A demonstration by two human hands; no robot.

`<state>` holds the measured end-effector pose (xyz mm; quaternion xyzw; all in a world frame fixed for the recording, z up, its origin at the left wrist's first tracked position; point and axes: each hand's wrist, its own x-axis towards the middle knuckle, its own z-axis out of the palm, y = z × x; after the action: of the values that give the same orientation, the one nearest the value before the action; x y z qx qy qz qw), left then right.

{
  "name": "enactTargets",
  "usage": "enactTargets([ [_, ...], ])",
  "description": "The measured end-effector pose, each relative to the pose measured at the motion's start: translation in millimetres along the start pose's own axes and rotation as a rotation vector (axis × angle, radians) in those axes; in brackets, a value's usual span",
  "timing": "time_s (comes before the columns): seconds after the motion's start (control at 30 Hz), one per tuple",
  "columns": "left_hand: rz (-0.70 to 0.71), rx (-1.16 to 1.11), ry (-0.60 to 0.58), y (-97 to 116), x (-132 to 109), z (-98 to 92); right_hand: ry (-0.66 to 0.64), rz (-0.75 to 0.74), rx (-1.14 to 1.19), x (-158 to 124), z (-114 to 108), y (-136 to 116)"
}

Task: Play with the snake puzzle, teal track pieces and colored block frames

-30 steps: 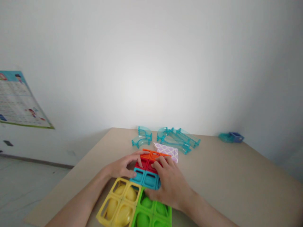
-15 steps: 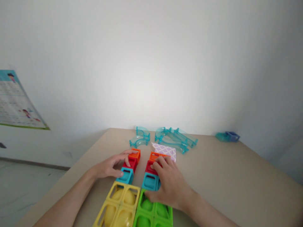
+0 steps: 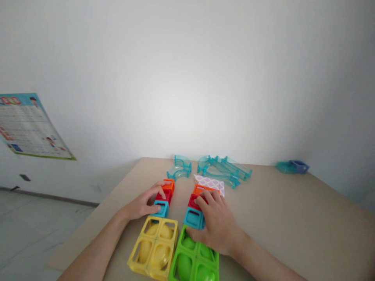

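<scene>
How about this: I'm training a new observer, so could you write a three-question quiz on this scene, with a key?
1. True or false: a gap shows between the block row at the left hand and the matching row at the right hand.
2. Which block in the left hand's row is nearest the yellow blocks? A) red B) blue C) orange
3. Fill in, from the person's side: the yellow blocks lie to the ____ of the green blocks.

Key: 1 true; 2 B; 3 left.
</scene>
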<state>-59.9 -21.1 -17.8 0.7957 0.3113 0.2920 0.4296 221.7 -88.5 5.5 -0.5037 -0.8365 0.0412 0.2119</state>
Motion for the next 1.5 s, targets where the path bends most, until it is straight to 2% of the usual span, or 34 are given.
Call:
enactTargets([
  [0.13, 0.026, 0.038, -0.007, 3.7, 5.9, 11.7, 0.018, -0.028, 0.062, 3.4, 1.0, -2.6],
  [0.2, 0.047, 0.026, 0.000, 5.5, 7.9, 14.2, 0.015, -0.104, 0.081, 6.1, -4.1, -4.3],
  [0.27, 0.067, -0.011, 0.008, 6.3, 8.8, 14.9, -0.035, -0.250, 0.113, 9.5, -10.9, -8.3],
  [0.37, 0.058, -0.053, 0.006, 5.7, 8.6, 14.2, -0.206, -0.532, 0.185, 14.9, -16.5, -20.2],
  [0.43, 0.042, -0.046, 0.013, 4.5, 7.7, 13.3, -0.302, -0.642, 0.211, 17.8, -14.6, -30.1],
  [0.6, 0.032, -0.043, 0.019, 3.4, 5.8, 9.1, -0.357, -0.627, 0.218, 19.4, -7.2, -44.6],
  [0.77, 0.058, -0.047, 0.024, 4.7, 5.3, 4.8, -0.385, -0.608, 0.249, 18.8, -10.9, -44.0],
  [0.97, 0.024, -0.005, 0.097, 0.5, 3.1, 4.1, -0.397, -0.587, 0.232, 15.7, -10.0, -43.8],
  [1.07, -0.002, 0.049, 0.193, -5.1, -0.3, 4.0, -0.381, -0.569, 0.228, 12.2, -10.1, -43.5],
  [1.2, -0.053, 0.133, 0.420, -16.6, -9.0, 3.7, -0.373, -0.515, 0.197, 7.3, -11.4, -40.0],
  [1.33, -0.115, 0.242, 0.589, -28.0, -21.5, 2.6, -0.357, -0.419, 0.143, 2.5, -9.7, -36.3],
  [1.5, -0.330, 0.519, 0.838, -23.6, -35.8, 7.5, -0.298, -0.327, 0.097, -1.8, -5.8, -38.6],
])
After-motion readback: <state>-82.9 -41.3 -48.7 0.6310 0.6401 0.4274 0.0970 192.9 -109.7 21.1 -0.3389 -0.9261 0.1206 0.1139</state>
